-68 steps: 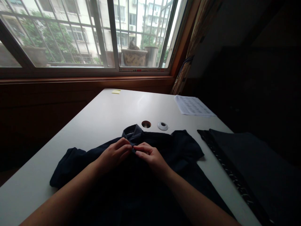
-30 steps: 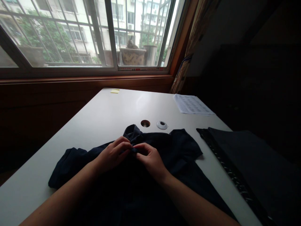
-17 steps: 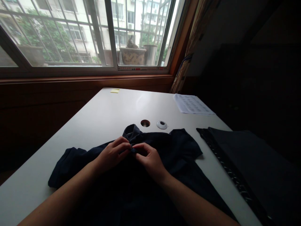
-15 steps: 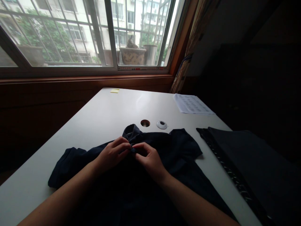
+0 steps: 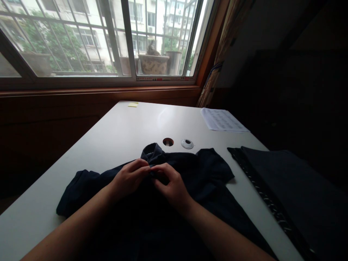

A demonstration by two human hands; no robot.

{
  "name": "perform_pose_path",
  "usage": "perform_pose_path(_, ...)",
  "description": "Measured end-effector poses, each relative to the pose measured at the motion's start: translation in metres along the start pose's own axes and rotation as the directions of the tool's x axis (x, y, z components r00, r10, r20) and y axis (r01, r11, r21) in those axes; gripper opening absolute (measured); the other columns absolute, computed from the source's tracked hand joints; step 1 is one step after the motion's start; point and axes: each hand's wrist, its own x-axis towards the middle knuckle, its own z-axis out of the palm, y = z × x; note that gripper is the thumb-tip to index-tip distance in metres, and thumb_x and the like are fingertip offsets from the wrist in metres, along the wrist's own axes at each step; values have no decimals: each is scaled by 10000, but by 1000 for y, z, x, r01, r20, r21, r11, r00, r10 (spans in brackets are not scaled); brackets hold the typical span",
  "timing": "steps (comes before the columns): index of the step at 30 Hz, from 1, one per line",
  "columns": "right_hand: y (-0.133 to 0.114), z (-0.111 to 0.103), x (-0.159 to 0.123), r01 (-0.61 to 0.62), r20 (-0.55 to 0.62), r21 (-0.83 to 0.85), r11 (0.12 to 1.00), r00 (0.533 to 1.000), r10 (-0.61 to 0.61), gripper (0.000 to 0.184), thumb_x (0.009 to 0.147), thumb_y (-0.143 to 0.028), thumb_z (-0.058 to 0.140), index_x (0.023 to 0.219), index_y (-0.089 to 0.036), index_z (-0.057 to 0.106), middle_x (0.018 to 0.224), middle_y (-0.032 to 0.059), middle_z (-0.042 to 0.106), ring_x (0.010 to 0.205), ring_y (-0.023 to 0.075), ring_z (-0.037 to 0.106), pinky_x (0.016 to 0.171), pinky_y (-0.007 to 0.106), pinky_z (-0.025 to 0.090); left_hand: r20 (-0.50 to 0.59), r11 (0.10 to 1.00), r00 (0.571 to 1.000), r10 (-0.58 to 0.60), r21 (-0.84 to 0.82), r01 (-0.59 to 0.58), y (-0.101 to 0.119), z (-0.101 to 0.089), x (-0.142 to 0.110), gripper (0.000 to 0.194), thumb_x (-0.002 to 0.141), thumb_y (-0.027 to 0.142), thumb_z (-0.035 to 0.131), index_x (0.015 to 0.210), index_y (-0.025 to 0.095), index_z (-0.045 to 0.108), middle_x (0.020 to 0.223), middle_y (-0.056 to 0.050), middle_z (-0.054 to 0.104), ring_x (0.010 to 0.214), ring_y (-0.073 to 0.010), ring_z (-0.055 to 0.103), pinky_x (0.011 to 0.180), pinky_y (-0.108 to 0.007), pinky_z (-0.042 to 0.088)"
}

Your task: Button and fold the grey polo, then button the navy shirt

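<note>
A dark navy short-sleeved shirt (image 5: 185, 165) lies spread on the white table (image 5: 108, 130), its collar (image 5: 152, 152) toward the window. Just below the collar, my left hand (image 5: 133, 175) pinches the front of the shirt between thumb and fingers. Close against it, my right hand (image 5: 171, 183) grips the same spot, thumb and forefinger curved around a small fold of cloth. The fingertips of both hands nearly touch. Any button there is too dark and too covered by the fingers to make out.
Dark folded fabric (image 5: 282, 181) lies along the table's right edge. Printed sheets (image 5: 224, 120) and a yellow sticky note (image 5: 133, 104) are at the far side. A round cable hole (image 5: 168, 142) and its loose cover (image 5: 187, 144) sit beyond the collar.
My right fingers have shifted slightly left and closer to my left fingertips. The small bit of cloth between them is now more covered. The shirt lies nearly as before.
</note>
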Motion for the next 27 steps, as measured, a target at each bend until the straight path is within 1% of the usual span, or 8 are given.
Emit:
perform_pose_path(4,0,-1,1,42,-2,-5,999,999,-42,334,794,-78,665,1077,-254,682,1023,19,681,963,186,660,873,328,549,-6,999,1000,16,46,-15,0,0,-3,261,932,60,515,1143,189,600,1034,-85,602,880,-155,619,751,-257,552)
perform_pose_path(8,3,0,0,53,-6,10,999,999,-53,309,793,-79,664,1052,-247,674,1011,17,678,948,181,666,867,319,554,-6,997,1000,27,68,-27,-1,1,-5,279,919,51,501,1141,188,601,1052,-90,604,903,-165,622,773,-270,555)
perform_pose_path(11,3,1,-1,36,-12,11,999,999,-35,254,799,-94,669,1006,-242,666,984,16,677,929,182,665,845,314,555,-2,997,1000,25,76,-24,1,0,-5,287,922,54,498,1152,196,597,1062,-91,608,906,-165,626,777,-270,558)
perform_pose_path(15,0,0,-1,33,-35,-13,999,999,-34,186,811,-114,667,949,-240,665,962,18,691,937,190,666,869,328,546,-32,998,999,2,66,0,3,-1,-2,262,935,61,505,1135,199,607,1041,-83,618,887,-156,637,760,-252,561)
perform_pose_path(20,-4,-2,-1,-18,-34,-38,999,999,17,187,810,-144,676,972,-236,673,950,18,696,898,187,672,836,315,549,-61,1000,998,-22,12,23,3,-2,0,204,945,87,551,1098,194,632,1035,-78,629,911,-156,655,767,-245,575)
perform_pose_path(23,-5,-4,0,-53,-41,-24,998,998,52,193,811,-157,677,990,-229,668,956,17,700,889,183,676,826,306,549,-55,999,998,-31,-7,31,2,-2,0,184,948,94,571,1088,196,630,1050,-76,624,934,-154,654,788,-252,584)
perform_pose_path(27,-4,-5,0,-56,-59,-43,998,997,54,192,810,-161,673,989,-229,676,953,17,707,887,186,676,819,307,541,-54,999,998,-43,-16,42,3,-3,1,171,949,102,583,1083,198,631,1060,-71,623,953,-154,650,810,-266,590)
